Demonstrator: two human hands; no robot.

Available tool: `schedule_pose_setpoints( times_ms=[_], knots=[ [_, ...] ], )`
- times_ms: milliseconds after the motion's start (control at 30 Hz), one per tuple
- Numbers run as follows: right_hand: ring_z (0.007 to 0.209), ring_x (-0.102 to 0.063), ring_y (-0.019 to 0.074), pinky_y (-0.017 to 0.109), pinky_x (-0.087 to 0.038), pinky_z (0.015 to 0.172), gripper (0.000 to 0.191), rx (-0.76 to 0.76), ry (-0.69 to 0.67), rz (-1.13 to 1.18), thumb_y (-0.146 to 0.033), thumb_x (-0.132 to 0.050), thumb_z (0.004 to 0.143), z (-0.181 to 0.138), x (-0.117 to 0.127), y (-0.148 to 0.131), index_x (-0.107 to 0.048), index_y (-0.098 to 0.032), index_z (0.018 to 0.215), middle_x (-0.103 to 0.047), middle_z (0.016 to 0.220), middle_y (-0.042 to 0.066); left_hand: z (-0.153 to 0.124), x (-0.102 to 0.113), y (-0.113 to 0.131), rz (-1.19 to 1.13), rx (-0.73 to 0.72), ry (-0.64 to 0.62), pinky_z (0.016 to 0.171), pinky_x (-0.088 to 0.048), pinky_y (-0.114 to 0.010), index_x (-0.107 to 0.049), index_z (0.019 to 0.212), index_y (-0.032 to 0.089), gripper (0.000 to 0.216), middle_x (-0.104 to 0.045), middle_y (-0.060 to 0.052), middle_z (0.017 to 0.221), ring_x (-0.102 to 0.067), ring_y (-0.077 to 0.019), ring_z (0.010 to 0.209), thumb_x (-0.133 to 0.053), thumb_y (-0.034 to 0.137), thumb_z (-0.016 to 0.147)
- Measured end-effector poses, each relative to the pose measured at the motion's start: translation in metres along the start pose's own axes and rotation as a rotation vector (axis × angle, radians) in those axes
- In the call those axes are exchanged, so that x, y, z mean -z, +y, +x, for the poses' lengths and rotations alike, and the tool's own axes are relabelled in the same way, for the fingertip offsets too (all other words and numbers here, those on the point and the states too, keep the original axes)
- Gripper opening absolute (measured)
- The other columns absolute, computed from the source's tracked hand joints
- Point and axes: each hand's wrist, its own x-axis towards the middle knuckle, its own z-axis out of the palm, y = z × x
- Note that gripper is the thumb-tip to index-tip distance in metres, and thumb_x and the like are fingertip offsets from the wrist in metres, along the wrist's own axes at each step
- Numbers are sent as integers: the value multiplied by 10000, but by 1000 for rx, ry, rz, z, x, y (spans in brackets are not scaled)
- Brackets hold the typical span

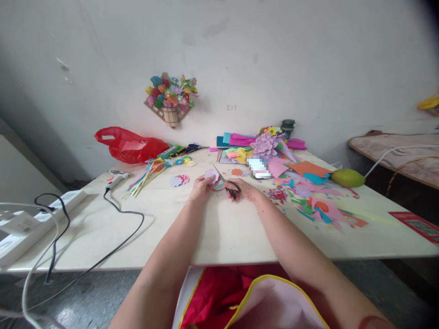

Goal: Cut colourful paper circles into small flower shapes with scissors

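My left hand (pixel 201 187) pinches a small pale lilac paper flower shape (pixel 211 175) above the white table (pixel 212 233). My right hand (pixel 244 188) grips black-handled scissors (pixel 229 184), whose blades point up-left into the lilac paper. Both hands are closed around what they hold, close together near the table's middle.
A glue gun (pixel 116 177) with a black cord lies at left, near a power strip (pixel 37 219). A red plastic bag (pixel 132 145), coloured sticks (pixel 146 177), paper scraps (pixel 318 205), a purple paper flower (pixel 264 144) and a green fruit (pixel 348 177) lie around. A flower decoration (pixel 171 97) hangs on the wall.
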Motion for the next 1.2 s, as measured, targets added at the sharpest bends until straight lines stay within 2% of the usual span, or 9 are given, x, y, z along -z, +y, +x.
schedule_pose_setpoints(
  times_ms=[367,633,1033,1200],
  knots=[
    [400,-553,89,160,-339,336,340,-11,35,5,-485,-543,817,-4,-5,-3,-542,-146,791,-590,544,-4,-3,-3,2,13,-14,-2,761,-546,-307,-665,729,84,164,-695,-82,745,-660,-166,702,-738,83,582],
    [385,-542,83,161,-331,330,327,13,42,-8,-468,-566,799,-3,-5,2,-509,-155,726,-577,529,-17,-3,-5,1,34,-29,18,714,-538,-272,-668,715,84,170,-699,-72,732,-656,-150,662,-742,85,563],
    [353,-512,75,157,-291,311,332,17,48,-15,-482,-570,789,-1,-5,5,-507,-161,733,-550,493,-37,-3,-6,1,52,-21,16,672,-517,-254,-661,696,93,182,-692,-66,690,-650,-150,635,-763,98,545],
    [357,-502,71,158,-297,318,325,28,60,-4,-471,-589,772,-2,-6,5,-511,-158,729,-544,489,-39,-2,-6,0,41,-17,42,710,-516,-273,-650,695,98,179,-694,-63,702,-655,-152,640,-754,82,551]
  ],
)
